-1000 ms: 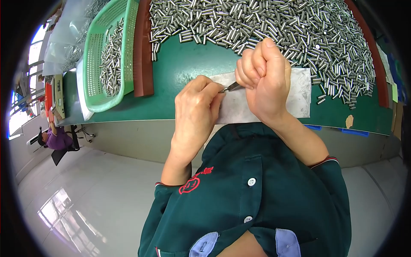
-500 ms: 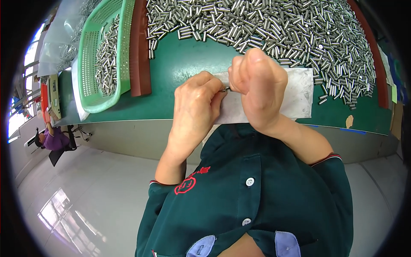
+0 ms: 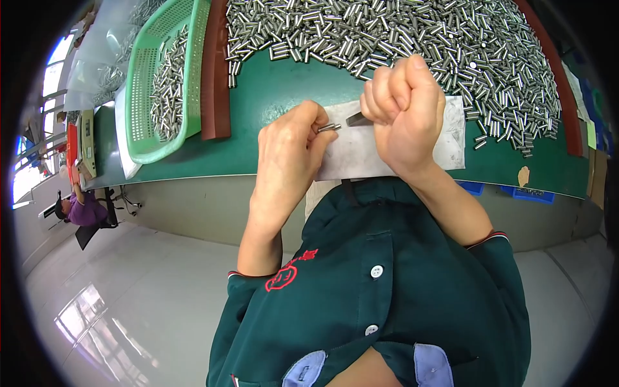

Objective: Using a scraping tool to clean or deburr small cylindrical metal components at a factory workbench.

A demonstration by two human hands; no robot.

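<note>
So, a metal pin (image 3: 329, 128) is over the left part of the sheet (image 3: 354, 156), pinched by the left hand (image 3: 284, 145). Right hand (image 3: 409, 119) is balled up around a dark tool (image 3: 356, 119), tip near the pin, not touching. Past the sheet, pin pile (image 3: 412, 32) on the counter (image 3: 248, 106); basket (image 3: 138, 97) left of the sheet.

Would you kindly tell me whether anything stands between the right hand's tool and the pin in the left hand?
Nothing visible does: a small gap separates the tool from the pin, with the pale sheet beneath.
</note>
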